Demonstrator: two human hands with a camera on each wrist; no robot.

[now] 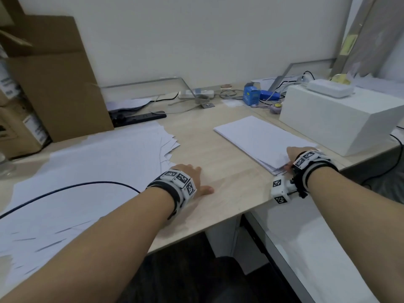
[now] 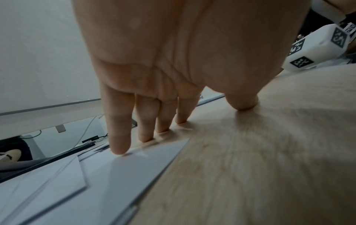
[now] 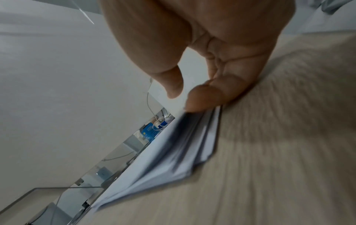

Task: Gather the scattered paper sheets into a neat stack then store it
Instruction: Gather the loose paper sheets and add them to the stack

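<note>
On the worktop (image 1: pixel 229 193), the right hand (image 3: pixel 202 85) appears to pinch the paper stack's (image 1: pixel 262 138) near corner; left of that stack, the flat, fingers-straight left hand (image 2: pixel 173 68) touches scattered sheets (image 1: pixel 87 171). Squaring edges first should keep it neat.

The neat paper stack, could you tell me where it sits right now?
In the head view the stack lies right of centre on the desk, beside the white box, its near corner under the right hand.

We see a wooden desk (image 1: pixel 218 178); left of the white box (image 1: pixel 341 119) lie a paper stack (image 1: pixel 260 138) and loose sheets (image 1: pixel 87 171).
</note>
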